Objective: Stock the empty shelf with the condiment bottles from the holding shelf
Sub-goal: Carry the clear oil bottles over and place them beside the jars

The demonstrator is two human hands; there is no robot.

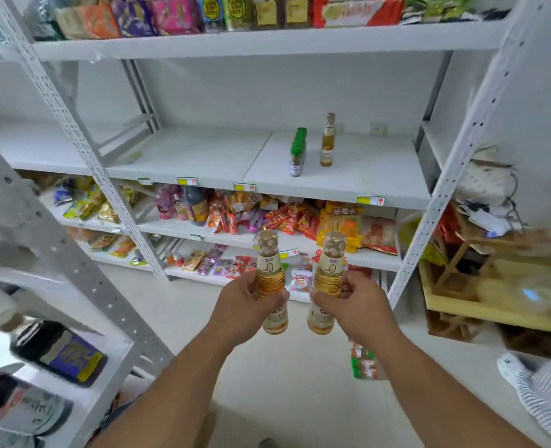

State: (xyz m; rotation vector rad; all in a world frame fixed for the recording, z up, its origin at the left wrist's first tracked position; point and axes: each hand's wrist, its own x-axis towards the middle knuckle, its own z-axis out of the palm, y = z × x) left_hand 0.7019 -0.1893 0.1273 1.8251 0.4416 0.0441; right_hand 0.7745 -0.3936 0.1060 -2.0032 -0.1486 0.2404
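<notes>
Left hand and right hand each held 1 amber bottle upright, left bottle and right bottle, fingers curled round the ribbed waists, short of the nearly bare shelf. Bottles looked like glass: rigid, smooth, breakable. The ribbed waist looked the surest hold.

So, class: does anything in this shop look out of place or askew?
Yes. A snack packet lies on the floor below the right hand, not on a shelf. A dark bottle lies on its side on the near left rack.
</notes>
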